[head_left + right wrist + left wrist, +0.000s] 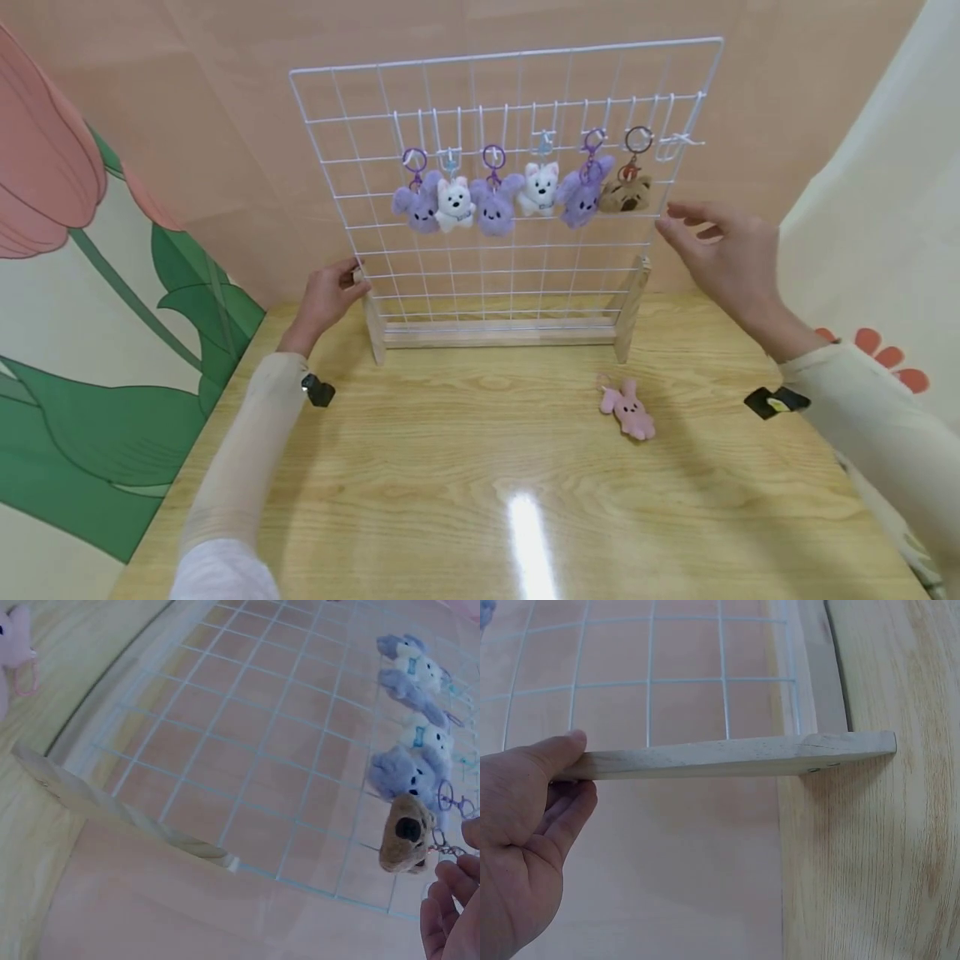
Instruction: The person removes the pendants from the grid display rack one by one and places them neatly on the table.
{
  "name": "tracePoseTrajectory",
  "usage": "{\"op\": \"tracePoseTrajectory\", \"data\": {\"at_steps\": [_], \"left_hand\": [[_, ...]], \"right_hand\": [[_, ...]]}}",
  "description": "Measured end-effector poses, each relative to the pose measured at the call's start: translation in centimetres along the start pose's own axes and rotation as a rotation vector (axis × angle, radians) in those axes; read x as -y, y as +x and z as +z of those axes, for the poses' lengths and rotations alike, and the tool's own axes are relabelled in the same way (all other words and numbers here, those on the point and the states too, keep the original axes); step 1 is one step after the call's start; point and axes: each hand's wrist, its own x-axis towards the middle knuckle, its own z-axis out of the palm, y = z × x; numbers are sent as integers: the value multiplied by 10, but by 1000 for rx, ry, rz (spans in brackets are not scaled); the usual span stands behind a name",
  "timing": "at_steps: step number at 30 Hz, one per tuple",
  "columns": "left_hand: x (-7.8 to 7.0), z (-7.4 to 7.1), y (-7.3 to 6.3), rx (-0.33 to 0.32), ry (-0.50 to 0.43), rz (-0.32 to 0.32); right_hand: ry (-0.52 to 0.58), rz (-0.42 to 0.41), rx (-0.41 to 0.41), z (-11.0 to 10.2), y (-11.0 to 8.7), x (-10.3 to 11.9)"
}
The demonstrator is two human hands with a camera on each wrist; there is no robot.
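My left hand grips the upper end of the left wooden upright, thumb above and fingers below. It belongs to the stand that holds a white wire grid rack. At the rack's right edge is my right hand, fingers loosely bent and nothing gripped. In the right wrist view its fingertips lie beside the ring and chain of a brown bear keychain. Along the rack hang purple plush keychains and white puppy keychains, with the brown bear at the right end.
A pink bunny keychain lies on the wooden table, in front of the right upright. White hooks hang at the rack's upper right. Behind stands a peach backdrop; a tulip-patterned cloth covers the left side.
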Motion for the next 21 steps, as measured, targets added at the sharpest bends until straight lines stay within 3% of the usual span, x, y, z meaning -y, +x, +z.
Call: {"op": "tracePoseTrajectory", "data": {"at_steps": [7, 14, 21], "left_hand": [[-1, -1, 0, -13, 1, 2], [-3, 0, -1, -8, 16, -7], [-1, 1, 0, -6, 12, -6]], "right_hand": [[89, 141, -63, 5, 21, 8], [149, 137, -163, 18, 39, 8], [185, 153, -190, 31, 55, 8]]}}
